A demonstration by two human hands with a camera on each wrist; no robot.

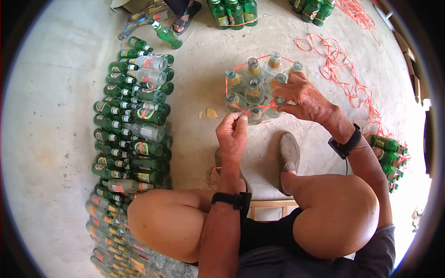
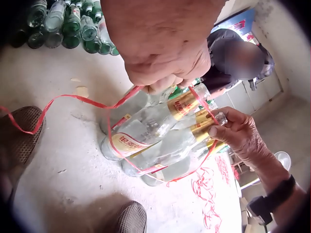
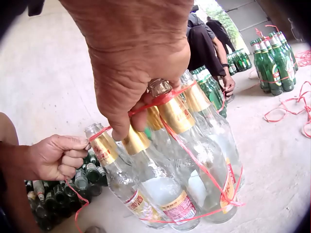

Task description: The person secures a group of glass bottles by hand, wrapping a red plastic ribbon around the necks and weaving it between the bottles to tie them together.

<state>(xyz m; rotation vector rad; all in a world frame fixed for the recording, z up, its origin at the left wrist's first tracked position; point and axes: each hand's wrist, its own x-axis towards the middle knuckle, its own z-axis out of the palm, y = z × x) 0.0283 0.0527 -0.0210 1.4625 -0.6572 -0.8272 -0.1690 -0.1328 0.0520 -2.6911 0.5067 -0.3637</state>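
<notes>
A cluster of clear bottles with gold neck labels stands upright on the floor, red twine looped round it. My left hand pinches the twine between thumb and curled fingers at the cluster's near left edge. On the right side, my right hand reaches over the bottle necks, fingers bent round the twine and a neck. In the right wrist view the twine crosses the necks under the right hand, and the left hand holds it beside the leftmost neck. A loose tail trails from the left hand.
Rows of green and clear bottles lie stacked at the left. Tied green bundles stand at the far side, another at the right. Loose red twine lies on the floor at the right. Another person's foot shows at the top.
</notes>
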